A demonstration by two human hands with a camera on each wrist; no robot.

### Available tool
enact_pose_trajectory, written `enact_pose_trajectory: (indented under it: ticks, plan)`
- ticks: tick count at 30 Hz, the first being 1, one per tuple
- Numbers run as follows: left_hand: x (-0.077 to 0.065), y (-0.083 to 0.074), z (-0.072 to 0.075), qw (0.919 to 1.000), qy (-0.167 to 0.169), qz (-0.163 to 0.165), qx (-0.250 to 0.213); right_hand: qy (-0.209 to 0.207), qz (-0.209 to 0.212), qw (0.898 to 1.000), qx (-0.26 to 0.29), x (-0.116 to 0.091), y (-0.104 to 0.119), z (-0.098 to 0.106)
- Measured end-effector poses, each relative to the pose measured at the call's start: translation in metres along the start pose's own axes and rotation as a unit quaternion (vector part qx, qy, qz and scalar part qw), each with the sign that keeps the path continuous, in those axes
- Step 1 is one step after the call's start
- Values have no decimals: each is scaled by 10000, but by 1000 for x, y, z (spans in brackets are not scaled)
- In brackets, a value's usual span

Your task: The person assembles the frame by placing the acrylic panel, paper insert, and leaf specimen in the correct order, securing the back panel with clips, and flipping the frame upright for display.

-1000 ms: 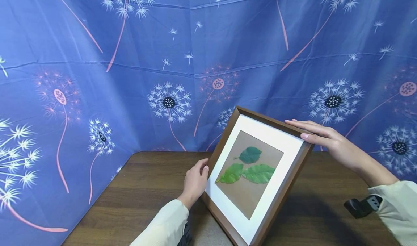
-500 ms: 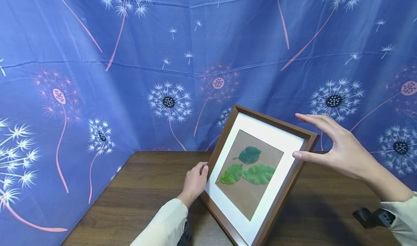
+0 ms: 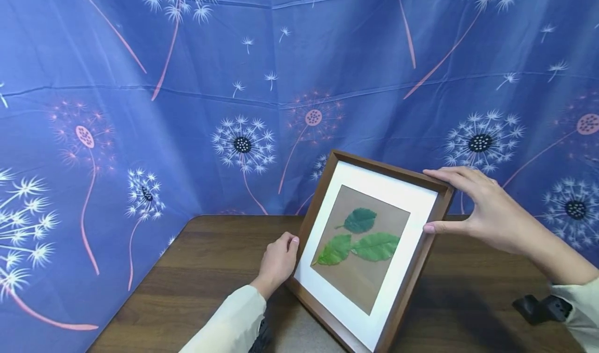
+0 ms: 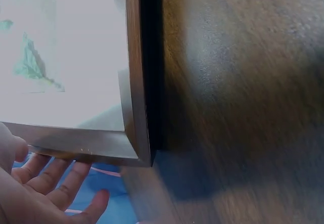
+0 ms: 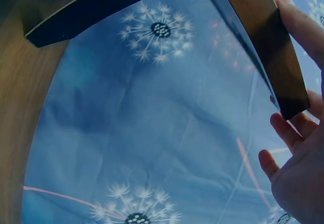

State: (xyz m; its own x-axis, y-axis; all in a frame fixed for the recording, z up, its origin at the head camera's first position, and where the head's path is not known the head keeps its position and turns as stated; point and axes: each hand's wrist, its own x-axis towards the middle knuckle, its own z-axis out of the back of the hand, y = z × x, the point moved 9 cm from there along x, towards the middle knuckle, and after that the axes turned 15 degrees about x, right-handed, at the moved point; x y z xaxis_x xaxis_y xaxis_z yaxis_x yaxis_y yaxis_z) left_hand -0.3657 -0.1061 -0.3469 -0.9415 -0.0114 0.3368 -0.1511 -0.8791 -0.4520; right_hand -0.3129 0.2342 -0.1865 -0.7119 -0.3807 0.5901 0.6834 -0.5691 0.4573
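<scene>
A brown wooden picture frame (image 3: 402,311) with a white mat stands tilted on its lower corner in the head view. Inside it, three green leaves (image 3: 359,220) lie on a tan backing. At the frame's left side, my left hand (image 3: 277,262) grips the edge, thumb in front; the left wrist view shows the fingers (image 4: 66,186) reaching under and behind it. My right hand (image 3: 484,207) holds the upper right corner, with its thumb on the right side and its fingers along the top. From the right wrist, several fingertips (image 5: 286,130) show around that corner.
The frame is over a dark brown wooden table (image 3: 196,270). Behind and to the left hangs a blue cloth (image 3: 187,150) printed with dandelions. A black device (image 3: 540,310) sits at the right sleeve.
My right hand lay flat over the upper right corner, lifted with thumb and fingers spread, and now holds that corner. The frame has shifted slightly left at its top. The left hand keeps its grip.
</scene>
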Motion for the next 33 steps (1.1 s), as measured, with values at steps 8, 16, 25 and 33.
enact_pose_trajectory:
  ticks: [8,16,25,33]
  plan:
    - [-7,0,5,9999,74,-89,127,288,-344,9990,92,10,-22,0]
    - [-16,-4,6,9993,278,-262,-9,500,-434,9978,36,19,-34,-1]
    - [-27,-10,7,9982,409,-430,-112,308,-748,9967,-34,22,-47,1]
    - [-30,-15,8,9986,252,-423,-197,-549,-409,9975,-197,3,-38,3]
